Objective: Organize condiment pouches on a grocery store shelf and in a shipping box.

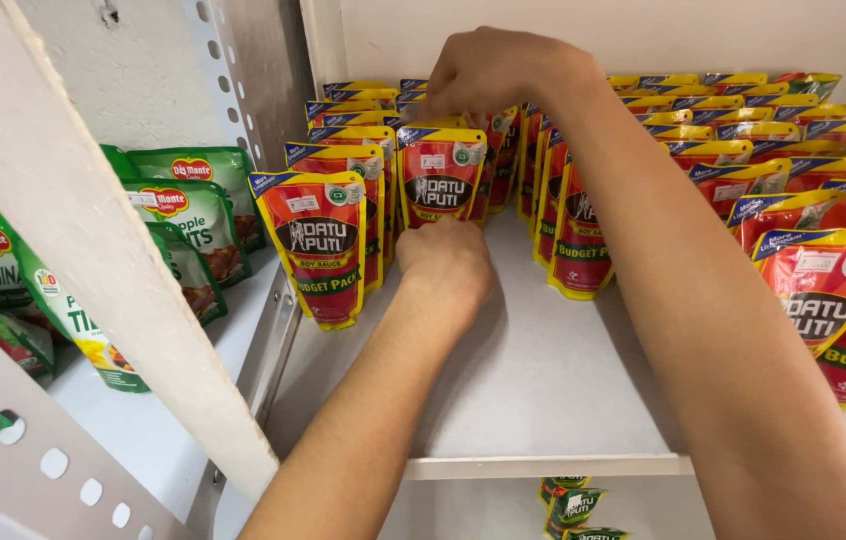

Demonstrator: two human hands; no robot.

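Observation:
Rows of red and yellow stand-up sauce pouches fill a white shelf (543, 400). My left hand (446, 268) is curled at the foot of the front pouch of the second row (438, 180), its fingers touching the pouch's bottom edge. My right hand (488, 70) reaches deeper over the same row and rests on the tops of the pouches at the back; what its fingers pinch is hidden. Another row's front pouch (321, 245) stands to the left, closer to me.
More red pouches (823, 290) stand in rows on the right. Green pouches (198, 215) sit on the neighbouring shelf to the left, past a perforated metal upright (243, 70). A white diagonal brace (93, 230) crosses the near left. Pouches (571, 508) show on the shelf below.

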